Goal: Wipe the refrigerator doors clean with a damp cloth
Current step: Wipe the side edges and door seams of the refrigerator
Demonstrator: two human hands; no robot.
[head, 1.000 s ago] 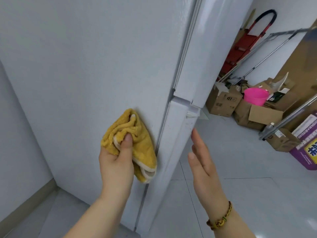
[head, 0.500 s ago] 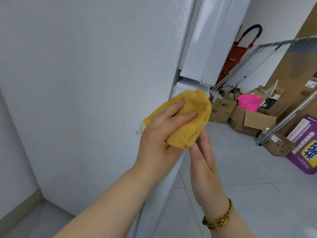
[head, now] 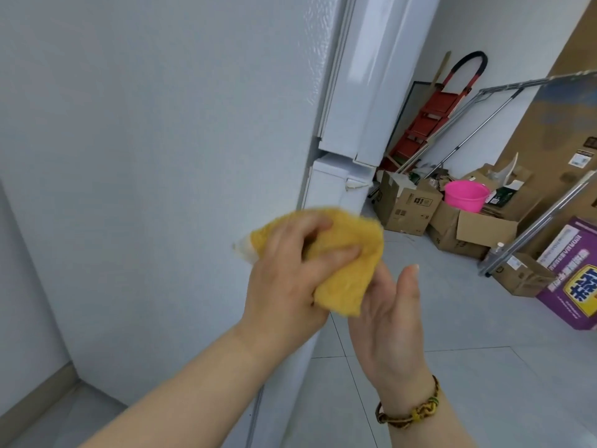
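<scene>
The white refrigerator (head: 155, 156) fills the left half of the view, seen from its side panel. Its upper door (head: 371, 76) and lower door (head: 326, 185) show edge-on at the centre, with a gap between them. A folded yellow cloth (head: 349, 270) with a white edge is held in front of the lower door's edge. My left hand (head: 290, 273) is shut on the cloth, fingers pressed over its top. My right hand (head: 391, 321) is open just below and right of the cloth, palm turned toward it, a braided bracelet on its wrist.
Cardboard boxes (head: 407, 205) and a pink basin (head: 465, 195) stand on the grey tiled floor at the right. A red step ladder (head: 429, 121) and metal poles (head: 484, 124) lean against the back wall. A purple box (head: 575, 282) sits at the far right.
My left hand carried the cloth from the fridge's side panel over to the door edge. My right hand came up under the cloth and turned its palm toward it.
</scene>
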